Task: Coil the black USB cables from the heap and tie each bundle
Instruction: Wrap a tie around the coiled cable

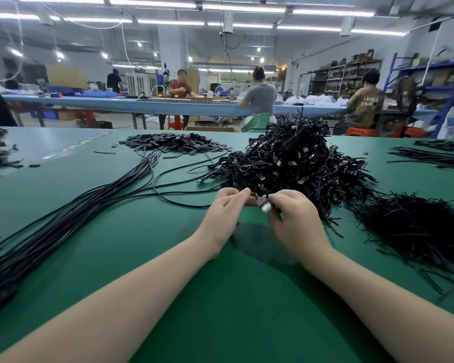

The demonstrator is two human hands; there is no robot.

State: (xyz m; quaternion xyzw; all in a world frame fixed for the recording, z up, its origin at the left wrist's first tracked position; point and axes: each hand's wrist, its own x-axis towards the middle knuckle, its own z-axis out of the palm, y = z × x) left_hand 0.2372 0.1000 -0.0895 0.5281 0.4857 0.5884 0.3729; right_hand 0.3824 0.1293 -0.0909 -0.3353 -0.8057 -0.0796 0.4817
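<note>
Item: one cable bundle (pixel 263 199) pinched between left hand (pixel 227 205) and right hand (pixel 292 214), tie unfinished; tied heap (pixel 294 163) behind, loose cables (pixel 89 205) left uncoiled.

Bright, even light pours from the ceiling tube lights (pixel 152 5) along the top of the frame, blown out to white glare. Soft shadow (pixel 254 242) pools lower centre. Edges bow with wide-angle distortion; the lower left and right corners smear into blur.
</note>
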